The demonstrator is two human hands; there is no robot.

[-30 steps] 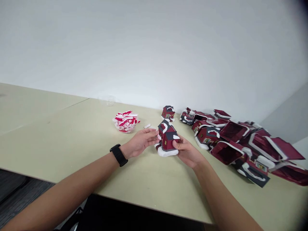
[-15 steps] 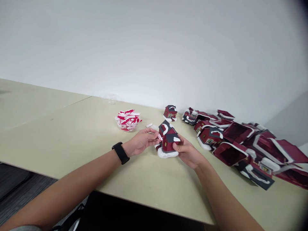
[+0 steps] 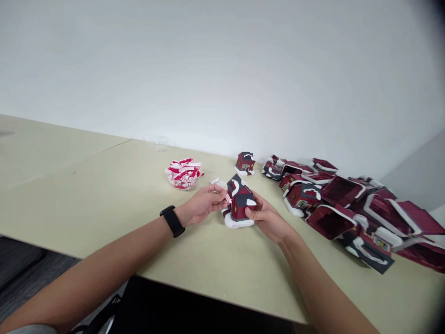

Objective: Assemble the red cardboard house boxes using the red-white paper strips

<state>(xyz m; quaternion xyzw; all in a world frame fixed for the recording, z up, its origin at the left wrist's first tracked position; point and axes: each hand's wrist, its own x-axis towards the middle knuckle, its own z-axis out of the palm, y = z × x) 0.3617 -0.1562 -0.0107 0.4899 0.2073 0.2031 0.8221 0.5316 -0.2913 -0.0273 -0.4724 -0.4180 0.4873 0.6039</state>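
Note:
My right hand is closed around the right side of a small dark-red model house, its thumb on the near wall. The house has a dark grey roof with white snow patches and a white snowy base. In my left hand, thumb and fingers pinch a small red-and-white striped piece against the house's left side. Fingers hide part of that piece, so I cannot tell its full shape. A black watch band is on my left wrist.
A clear bowl of red-and-white pieces stands left of my hands. Small white pieces lie behind them. One finished-looking house stands near the wall. A heap of red houses spreads along the right. Clear plastic lies at the back.
The house and both hands have shifted slightly left and the house has turned a little. Both grips stay the same.

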